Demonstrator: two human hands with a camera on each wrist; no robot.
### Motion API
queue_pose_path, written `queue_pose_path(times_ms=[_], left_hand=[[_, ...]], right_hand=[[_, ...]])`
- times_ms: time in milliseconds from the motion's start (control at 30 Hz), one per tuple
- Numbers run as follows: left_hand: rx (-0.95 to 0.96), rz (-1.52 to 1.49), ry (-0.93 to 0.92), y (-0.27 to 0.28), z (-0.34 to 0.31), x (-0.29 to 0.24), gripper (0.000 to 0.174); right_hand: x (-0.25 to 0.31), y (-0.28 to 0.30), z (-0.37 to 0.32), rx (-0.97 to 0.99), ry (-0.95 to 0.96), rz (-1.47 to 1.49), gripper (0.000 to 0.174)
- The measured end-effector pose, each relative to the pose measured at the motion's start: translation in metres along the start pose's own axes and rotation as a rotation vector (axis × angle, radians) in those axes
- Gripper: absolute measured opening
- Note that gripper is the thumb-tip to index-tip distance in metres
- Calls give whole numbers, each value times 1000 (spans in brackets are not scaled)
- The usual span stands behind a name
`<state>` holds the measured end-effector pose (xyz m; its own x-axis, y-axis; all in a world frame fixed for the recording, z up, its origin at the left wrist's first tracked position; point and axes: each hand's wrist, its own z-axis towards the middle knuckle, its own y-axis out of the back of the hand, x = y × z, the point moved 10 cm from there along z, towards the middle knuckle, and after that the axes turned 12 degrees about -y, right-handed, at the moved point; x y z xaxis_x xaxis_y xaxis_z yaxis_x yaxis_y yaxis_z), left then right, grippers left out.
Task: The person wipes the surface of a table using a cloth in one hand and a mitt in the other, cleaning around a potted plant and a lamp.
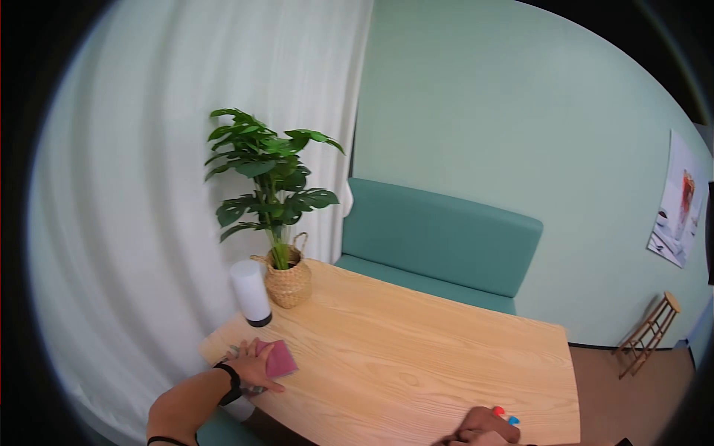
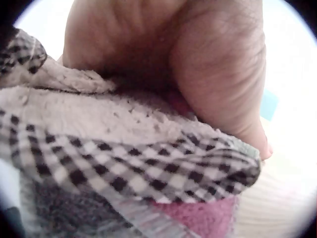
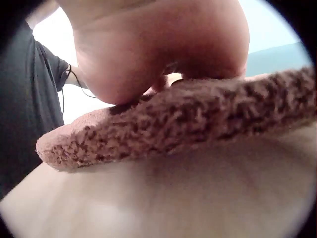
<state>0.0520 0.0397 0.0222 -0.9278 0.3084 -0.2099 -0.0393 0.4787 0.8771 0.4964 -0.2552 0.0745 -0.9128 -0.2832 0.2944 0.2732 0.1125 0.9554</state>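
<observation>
At the table's left end, my left hand [image 1: 251, 369] rests with spread fingers on a stack of cloths, beside a pink cloth [image 1: 280, 360]. The left wrist view shows the hand [image 2: 163, 59] over a pale fleecy cloth with a black-and-white checked edge [image 2: 124, 168]; grey and pink fabric [image 2: 213, 215] lies under it. My right hand [image 1: 483, 427] is low on the table's right side, beside a small red thing [image 1: 499, 410] and a blue one [image 1: 514, 421]. In the right wrist view this hand [image 3: 163, 47] rests on a thick brown fuzzy cloth [image 3: 173, 124]; its fingertips are hidden.
A white cylinder with a black base [image 1: 251, 291] and a plant in a woven basket [image 1: 288, 285] stand at the wooden table's [image 1: 416, 342] back left. Behind the table is a green bench [image 1: 439, 238]. A wooden stool [image 1: 648, 334] stands at the far right.
</observation>
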Motion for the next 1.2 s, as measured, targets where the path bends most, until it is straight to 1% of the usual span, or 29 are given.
queue_pose_path(times_ms=[67,200,267,333,433,467,533,567,667,800,900,1000,1100,1200], left_hand=[[25,14,4,1,-1,-3,157],[37,14,12,-2,1,1,158],[34,10,13,0,-1,0,158],[20,19,17,1,-1,0,158],[7,6,17,3,-4,-5,157],[5,4,20,4,-7,-5,157],[4,8,18,2,-4,-2,156],[1,7,17,2,-3,-1,156],[-8,-9,13,2,-3,-1,157],[9,-8,19,1,-4,-2,157],[9,-1,17,2,-3,-2,157],[12,6,12,-1,0,1,157],[16,8,14,0,-1,1,157],[16,5,19,0,-2,-1,157]], right_hand=[[-22,12,-45,-24,-166,-3,32],[-74,39,-125,-87,-590,2,32],[-85,45,-146,-126,-725,37,32],[-83,54,-156,-212,-747,94,31],[-69,61,-157,-409,-615,-93,29],[-76,51,-160,-329,-670,-40,29],[-92,49,-157,-179,-759,53,30],[-90,54,-154,-150,-748,126,29],[-109,56,-155,-163,-658,262,27],[-123,62,-164,-278,-725,161,28],[-133,53,-166,-267,-731,108,30],[-138,52,-171,-358,-778,190,33],[-121,62,-163,-320,-789,184,33],[-127,55,-167,-333,-870,286,31]])
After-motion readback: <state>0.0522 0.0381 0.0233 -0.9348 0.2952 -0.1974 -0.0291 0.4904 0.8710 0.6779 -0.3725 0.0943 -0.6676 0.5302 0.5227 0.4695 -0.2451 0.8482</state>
